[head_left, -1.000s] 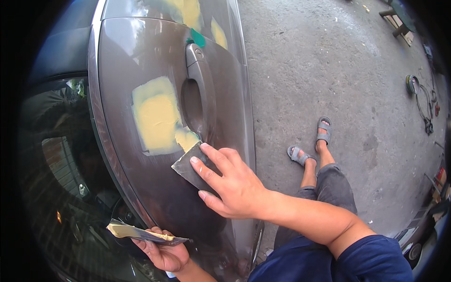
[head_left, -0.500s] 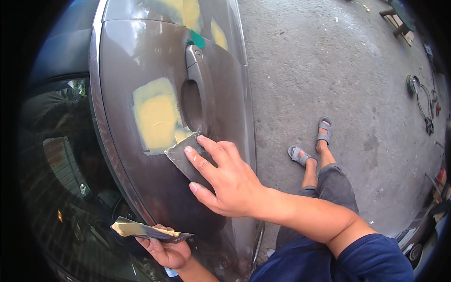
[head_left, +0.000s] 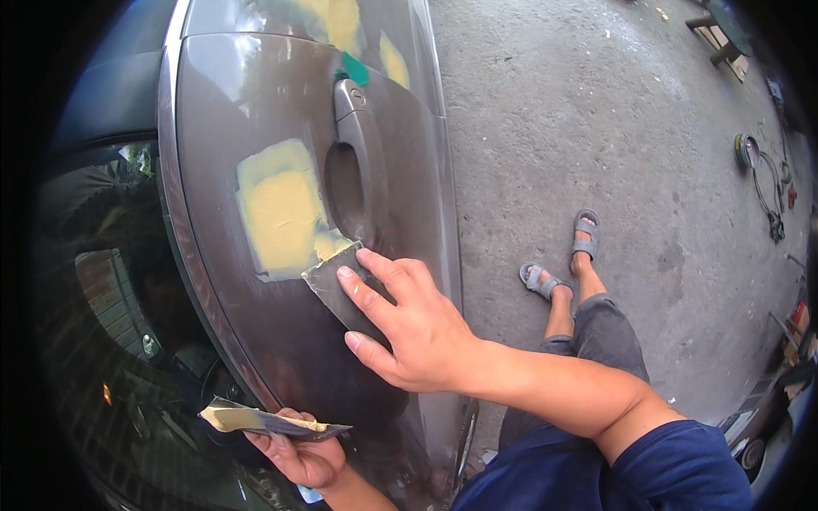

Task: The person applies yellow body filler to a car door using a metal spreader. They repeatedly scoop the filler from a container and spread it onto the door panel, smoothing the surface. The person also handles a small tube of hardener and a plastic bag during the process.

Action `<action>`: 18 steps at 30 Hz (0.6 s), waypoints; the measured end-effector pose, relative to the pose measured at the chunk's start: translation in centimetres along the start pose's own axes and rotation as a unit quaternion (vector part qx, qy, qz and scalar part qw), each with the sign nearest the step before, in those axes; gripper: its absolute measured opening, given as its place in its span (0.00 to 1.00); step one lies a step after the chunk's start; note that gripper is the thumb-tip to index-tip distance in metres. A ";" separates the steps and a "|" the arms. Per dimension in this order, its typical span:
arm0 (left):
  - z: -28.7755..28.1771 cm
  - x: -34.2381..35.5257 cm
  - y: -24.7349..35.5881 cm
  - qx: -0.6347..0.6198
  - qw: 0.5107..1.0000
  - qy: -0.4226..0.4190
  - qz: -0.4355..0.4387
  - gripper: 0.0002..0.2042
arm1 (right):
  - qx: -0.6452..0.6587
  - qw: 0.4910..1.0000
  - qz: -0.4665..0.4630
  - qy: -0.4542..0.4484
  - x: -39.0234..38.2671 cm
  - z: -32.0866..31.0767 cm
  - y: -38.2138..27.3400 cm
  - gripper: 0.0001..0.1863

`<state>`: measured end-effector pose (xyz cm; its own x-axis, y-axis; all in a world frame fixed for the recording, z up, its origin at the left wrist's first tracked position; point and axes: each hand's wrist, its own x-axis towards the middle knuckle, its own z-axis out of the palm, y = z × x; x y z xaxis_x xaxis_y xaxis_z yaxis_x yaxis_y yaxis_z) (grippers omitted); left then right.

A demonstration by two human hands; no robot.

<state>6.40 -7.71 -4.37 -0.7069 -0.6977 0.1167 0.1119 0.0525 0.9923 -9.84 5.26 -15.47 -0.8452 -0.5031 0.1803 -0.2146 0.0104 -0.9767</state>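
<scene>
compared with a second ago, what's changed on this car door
The right hand moved its dark flat spreader up and slightly left in view, covering more of the pale yellow filler patch. Nothing was grasped or released; the left hand still holds its dark filler-smeared plate.

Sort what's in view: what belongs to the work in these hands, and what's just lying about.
In the work:
dark spreader, in the right hand
dark plate with yellow paste, in the left hand
car door with its yellow patch

Lying or standing about:
stool, upper right
round object and dark cable, on the floor at right
</scene>
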 end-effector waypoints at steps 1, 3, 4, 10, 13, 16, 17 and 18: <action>0.1 -0.1 0.0 -0.009 1.000 0.004 -0.002 0.24 | 0.000 1.000 0.003 -0.006 -0.2 0.1 0.0 0.31; -0.1 -0.1 -0.1 -0.015 1.000 0.010 0.003 0.24 | 0.001 1.000 0.009 -0.019 -0.9 0.2 -0.1 0.31; -0.1 -0.1 -0.2 -0.018 1.000 0.013 0.005 0.24 | 0.000 1.000 0.010 -0.022 -1.2 0.3 -0.2 0.31; 1.0 0.1 0.4 -0.024 1.000 0.007 0.004 0.21 | -0.001 0.997 0.024 -0.067 -3.1 0.3 -0.4 0.32; 3.0 -0.2 0.7 -0.025 0.999 0.014 -0.039 0.24 | 0.055 0.992 0.033 -0.112 -3.7 -1.6 -1.1 0.31; 5.6 -1.3 0.5 -0.041 0.994 0.071 -0.077 0.24 | 0.236 0.966 -0.017 -0.108 -3.4 -4.4 -2.0 0.30; 6.3 -1.4 0.4 -0.051 0.991 0.078 -0.094 0.23 | 0.336 0.930 -0.047 -0.142 -3.2 -5.1 -2.4 0.30; 6.3 -1.5 0.3 -0.103 0.988 0.052 -0.101 0.23 | 0.409 0.895 -0.072 -0.161 -3.6 -4.9 -2.5 0.29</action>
<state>3.09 -2.18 -3.98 -0.6550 -0.7493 -0.0975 0.1244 -0.2342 0.9642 -8.68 11.24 -13.12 -0.6245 -0.6725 0.3972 0.2318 -0.6452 -0.7280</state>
